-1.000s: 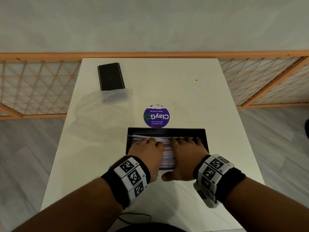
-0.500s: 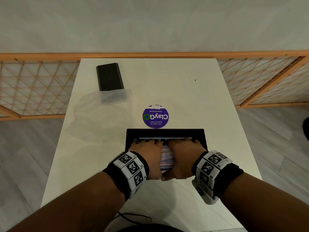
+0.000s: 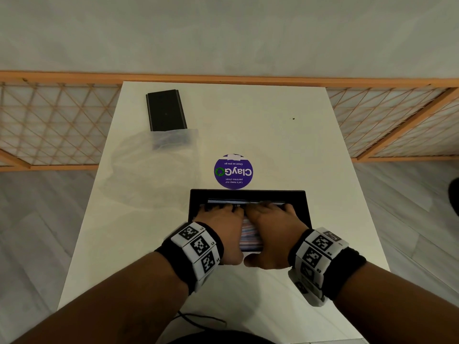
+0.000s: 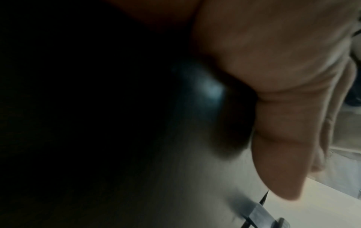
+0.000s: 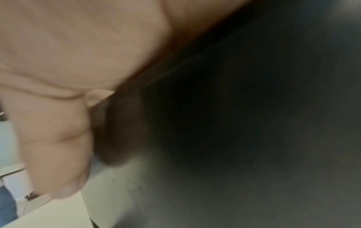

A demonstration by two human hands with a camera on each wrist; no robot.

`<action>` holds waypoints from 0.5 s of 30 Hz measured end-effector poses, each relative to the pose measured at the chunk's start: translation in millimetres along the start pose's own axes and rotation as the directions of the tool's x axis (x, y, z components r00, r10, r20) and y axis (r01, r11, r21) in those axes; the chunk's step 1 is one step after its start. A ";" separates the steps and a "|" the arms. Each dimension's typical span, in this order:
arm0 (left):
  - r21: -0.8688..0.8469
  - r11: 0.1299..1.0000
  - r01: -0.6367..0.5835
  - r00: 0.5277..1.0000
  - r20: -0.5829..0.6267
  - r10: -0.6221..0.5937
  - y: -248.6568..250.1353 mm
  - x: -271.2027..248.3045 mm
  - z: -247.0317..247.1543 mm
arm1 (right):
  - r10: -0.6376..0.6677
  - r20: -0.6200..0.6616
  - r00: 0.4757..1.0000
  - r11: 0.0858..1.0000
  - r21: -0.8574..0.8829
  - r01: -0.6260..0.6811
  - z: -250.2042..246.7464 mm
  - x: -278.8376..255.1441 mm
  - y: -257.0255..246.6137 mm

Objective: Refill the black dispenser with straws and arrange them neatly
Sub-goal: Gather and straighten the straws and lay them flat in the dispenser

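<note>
The left hand (image 3: 221, 229) and the right hand (image 3: 272, 232) lay side by side, palms down, on the straws (image 3: 250, 235) inside the black dispenser (image 3: 248, 194). The fingers of both hands were stretched forward and quite flat, pressing on the pile; the fingertips reached near the far inner wall of the box. Both thumbs hung over the near edge, close to each other. Neither hand was gripping a thing. Each wrist carried a black band with white marker squares. In the wrist views only a thumb and part of the palm were clear, the rest was dark and blurred.

The straws were seen in the narrow gap between the two hands and as a thin line beyond the fingertips. They looked like thin paper-wrapped sticks, pale with pink and blue stripes, and they lay across the box from left to right, packed close together. How even the pile was under the hands I cannot tell.

The dispenser was a low rectangular black box, open on top, standing on the white table (image 3: 285, 145) near its front edge. Just behind it a round purple ClayGo sticker (image 3: 233, 171) was stuck on the table. Far to the left at the back lay a flat black lid (image 3: 166, 110), and a crumpled clear plastic bag (image 3: 151, 167) partly covered its near end. Behind the table stood a wooden lattice fence (image 3: 49, 125).
</note>
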State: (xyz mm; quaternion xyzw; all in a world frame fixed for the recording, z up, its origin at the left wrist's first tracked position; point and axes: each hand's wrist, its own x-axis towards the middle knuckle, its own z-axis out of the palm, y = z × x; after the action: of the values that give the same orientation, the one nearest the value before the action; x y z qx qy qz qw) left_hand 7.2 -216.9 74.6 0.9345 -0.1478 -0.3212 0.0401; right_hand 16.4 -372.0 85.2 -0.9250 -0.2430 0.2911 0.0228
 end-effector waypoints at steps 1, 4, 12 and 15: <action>-0.006 1.000 -0.003 1.000 0.001 0.003 -0.5 0.1 -0.3 | -0.001 -0.006 1.000 1.000 -0.003 0.001 0.2 0.1 0.3; -0.014 1.000 -0.010 1.000 -0.010 0.010 -0.7 0.9 -0.9 | 0.064 -0.017 0.998 0.998 -0.015 -0.064 0.1 -0.1 0.4; -0.011 1.000 0.001 1.000 -0.001 -0.001 0.0 1.1 -0.3 | 0.139 0.040 0.989 0.990 0.009 -0.140 -2.6 1.7 -2.1; -0.017 1.000 0.005 0.999 0.038 -0.004 -0.6 2.3 -2.8 | 0.110 0.056 0.992 0.993 0.041 -0.112 -2.3 1.0 0.9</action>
State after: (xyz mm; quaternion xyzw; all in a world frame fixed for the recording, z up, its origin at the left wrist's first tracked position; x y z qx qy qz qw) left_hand 10.8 -217.1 75.4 0.9283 -0.1437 -0.3401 0.0447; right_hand 18.7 -372.1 86.4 -0.9283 -0.1852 0.3218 0.0205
